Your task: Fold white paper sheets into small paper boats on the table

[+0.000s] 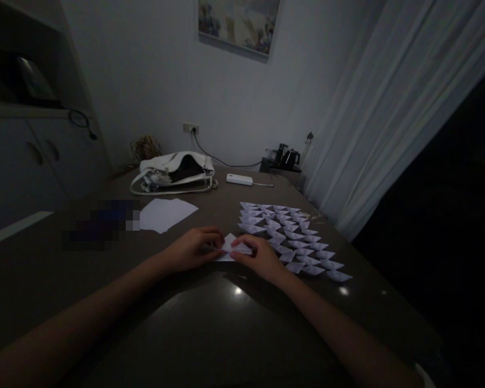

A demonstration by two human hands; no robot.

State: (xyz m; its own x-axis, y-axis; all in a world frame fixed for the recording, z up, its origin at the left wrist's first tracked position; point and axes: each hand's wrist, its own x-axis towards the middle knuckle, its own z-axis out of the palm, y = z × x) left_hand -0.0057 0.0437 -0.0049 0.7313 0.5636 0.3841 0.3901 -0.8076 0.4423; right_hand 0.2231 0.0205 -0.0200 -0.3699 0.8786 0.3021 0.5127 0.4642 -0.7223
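Note:
A partly folded sheet of white paper lies on the dark table between my hands, with a pointed top and a flat lower strip. My left hand pinches its left side, thumb below and fingers above. On its right side, my right hand grips the paper in the same way, thumb and index finger on the folds. Several rows of folded paper boats stand just right of my right hand. Beyond my left hand rests a loose stack of white paper sheets.
Behind the paper stack sits a white handbag. A white power bank with a short cable lies to its right. Along the right edge of the table hangs a sheer curtain. A blurred patch covers something at left.

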